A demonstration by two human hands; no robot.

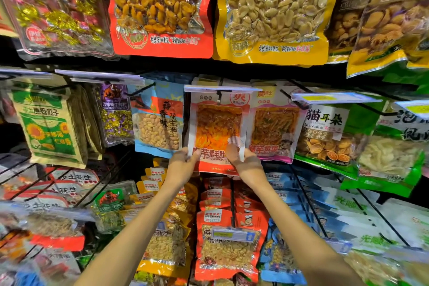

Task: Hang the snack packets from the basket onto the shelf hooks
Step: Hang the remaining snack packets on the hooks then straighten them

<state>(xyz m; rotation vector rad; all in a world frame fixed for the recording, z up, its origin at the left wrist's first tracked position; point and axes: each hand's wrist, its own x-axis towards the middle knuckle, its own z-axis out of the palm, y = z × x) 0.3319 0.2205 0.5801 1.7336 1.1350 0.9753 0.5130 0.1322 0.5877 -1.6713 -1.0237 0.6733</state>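
A white and orange snack packet (217, 127) with a clear window hangs in the middle row, its top hole at the shelf hook (218, 96) under a clear price strip. My left hand (182, 165) grips the packet's lower left corner. My right hand (243, 161) pinches its lower right edge, fingers curled round the side. Both arms reach up from the bottom of the view. The basket is out of sight.
A pink packet (275, 125) hangs just right of the held one and a blue peanut packet (159, 121) just left. Large nut bags (276, 7) hang above. Rows of packets on black wire hooks (232, 199) fill the shelf below.
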